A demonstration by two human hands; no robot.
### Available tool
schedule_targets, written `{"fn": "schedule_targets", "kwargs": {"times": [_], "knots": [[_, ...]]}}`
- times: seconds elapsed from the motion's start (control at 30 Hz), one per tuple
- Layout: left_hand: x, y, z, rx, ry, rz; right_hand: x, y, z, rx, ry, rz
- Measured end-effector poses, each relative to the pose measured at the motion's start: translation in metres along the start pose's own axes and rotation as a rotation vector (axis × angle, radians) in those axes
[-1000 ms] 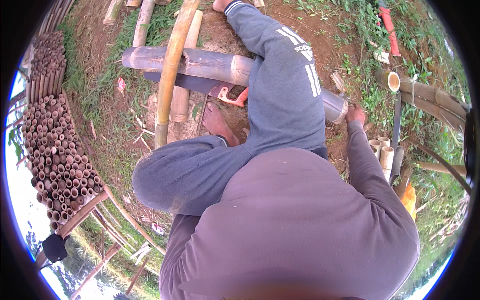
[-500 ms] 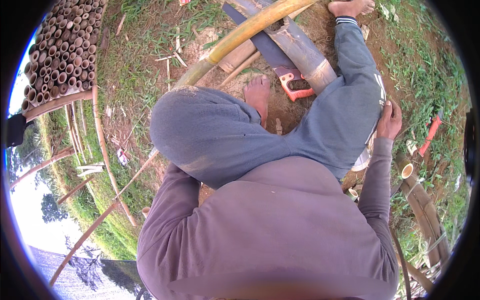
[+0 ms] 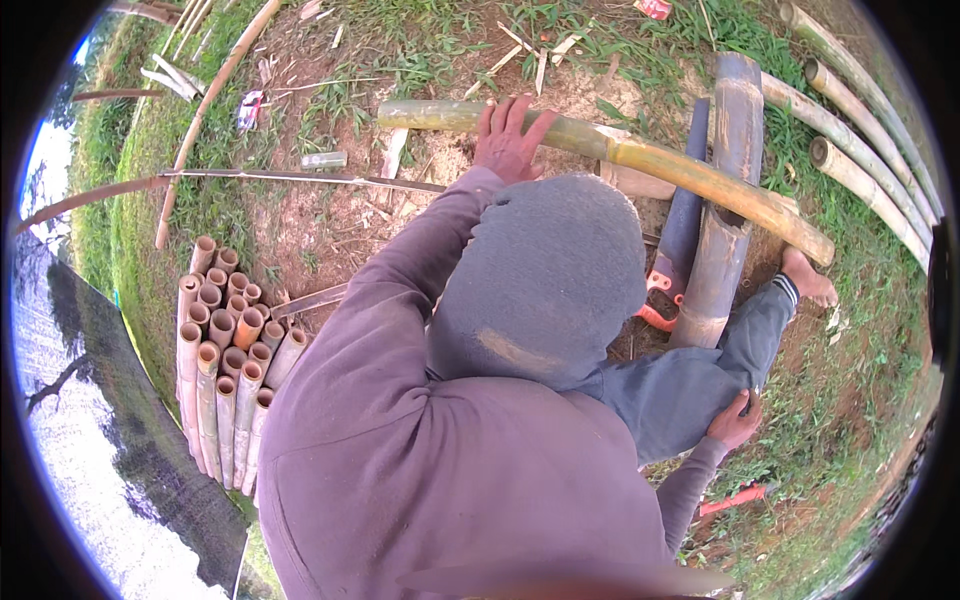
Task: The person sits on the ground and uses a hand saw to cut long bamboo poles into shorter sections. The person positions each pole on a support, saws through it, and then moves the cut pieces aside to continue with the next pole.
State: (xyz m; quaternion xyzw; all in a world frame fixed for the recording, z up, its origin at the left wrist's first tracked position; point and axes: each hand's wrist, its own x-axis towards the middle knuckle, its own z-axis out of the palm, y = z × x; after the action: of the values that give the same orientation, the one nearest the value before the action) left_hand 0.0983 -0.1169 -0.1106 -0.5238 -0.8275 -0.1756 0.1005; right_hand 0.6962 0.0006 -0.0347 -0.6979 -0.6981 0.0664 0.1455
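My left hand (image 3: pixel 510 138) lies across the left part of a green-yellow bamboo pole (image 3: pixel 660 158), its fingers hooked over the top. The pole's right part rests across a thick grey bamboo log (image 3: pixel 738 120), over a notch cut in it. Beside the log lies a handsaw (image 3: pixel 682 225), with a dark blade and orange handle partly behind my knee. My right hand (image 3: pixel 735 422) is closed against my trouser leg (image 3: pixel 660 400) near the right knee; whether its fingers pinch anything is hidden.
Upright cut bamboo tubes (image 3: pixel 215 330) stand bundled at left. Several long bamboo poles (image 3: pixel 850 180) lie at upper right. An orange-red tool (image 3: pixel 735 498) lies in the grass beyond my right arm. Wood scraps (image 3: pixel 540 60) and a small clear tube (image 3: pixel 324 160) are on the ground.
The view has swung to the left. My left hand, hidden before, now shows on the bamboo pole, which lies more level. My right hand stays by the right knee.
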Motion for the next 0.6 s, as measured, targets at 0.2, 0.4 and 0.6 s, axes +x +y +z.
{"fn": "schedule_targets", "kwargs": {"times": [0.2,0.4,0.6], "knots": [[0.091,-0.028,-0.018,-0.022,-0.653,-0.019,0.009,0.010,0.001,-0.055,-0.051,-0.061],[0.184,-0.074,-0.084,-0.036,-0.346,0.356,0.014,0.001,0.005,-0.110,-0.033,-0.009],[0.143,-0.096,-0.022,-0.080,-0.568,0.270,0.015,0.012,0.003,-0.116,-0.054,-0.045]]}}
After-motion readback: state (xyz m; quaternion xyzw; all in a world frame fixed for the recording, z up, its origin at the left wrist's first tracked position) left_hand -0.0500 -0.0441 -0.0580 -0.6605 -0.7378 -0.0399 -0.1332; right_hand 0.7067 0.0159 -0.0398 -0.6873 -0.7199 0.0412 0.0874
